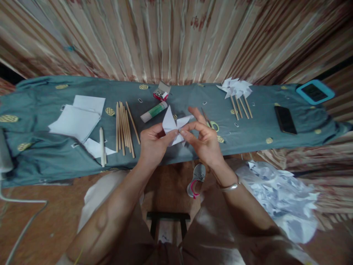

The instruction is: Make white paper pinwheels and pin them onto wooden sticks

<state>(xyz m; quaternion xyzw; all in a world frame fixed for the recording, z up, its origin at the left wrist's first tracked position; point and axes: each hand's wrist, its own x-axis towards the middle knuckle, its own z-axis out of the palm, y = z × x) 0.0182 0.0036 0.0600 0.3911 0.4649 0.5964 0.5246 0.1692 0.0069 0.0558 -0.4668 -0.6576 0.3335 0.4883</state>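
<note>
My left hand (154,142) holds a white paper pinwheel (169,121) by its left side, thumb near its centre. On the right, my right hand (203,138) pinches at the pinwheel's middle with thumb and fingers; whatever small piece lies between the fingertips is too small to make out. Just behind the hands are a green and white glue stick (153,112) and a small open red box (161,94) of shiny pins. Scissors with pale green handles (213,126) lie beyond my right hand.
Wooden sticks (125,129), white paper sheets (75,121) and a white pen-like tool (102,145) lie left. Finished pinwheels (237,88), a black phone (285,119) and a blue-framed device (315,92) lie right. Below right is a bag of folded paper (281,191).
</note>
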